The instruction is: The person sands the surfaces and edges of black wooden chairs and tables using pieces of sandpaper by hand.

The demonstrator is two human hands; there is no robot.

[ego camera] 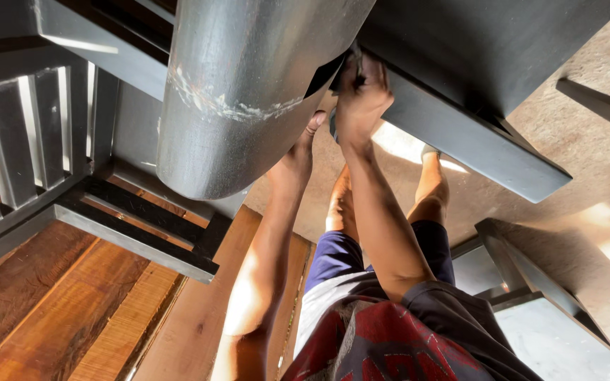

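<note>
The right hand is closed in a grip around a small dark tool. The fingers are pressed together on the tool, and only a short part of it shows above the knuckles, so I cannot tell what kind of tool it is. The tool touches the place where the grey metal pipe meets the dark flat metal bar. The left hand is lower and to the side. It rests against the underside of the pipe, and the pipe hides most of its fingers; I cannot tell if they are spread or pressed together. Only the thumb shows, lying along the pipe.

The pipe is wide and round, with a rough white line across its surface. The flat bar goes from the pipe toward the right side and ends in a cut edge. Behind it there is a big dark metal plate.

To the left of the pipe stands a grey frame with upright slats, and a dark angled bar lies under it, on brown wooden planks. Below the arms the person's dark blue shorts and bare legs show, standing on a concrete floor. Another grey metal piece lies at the lower right.
</note>
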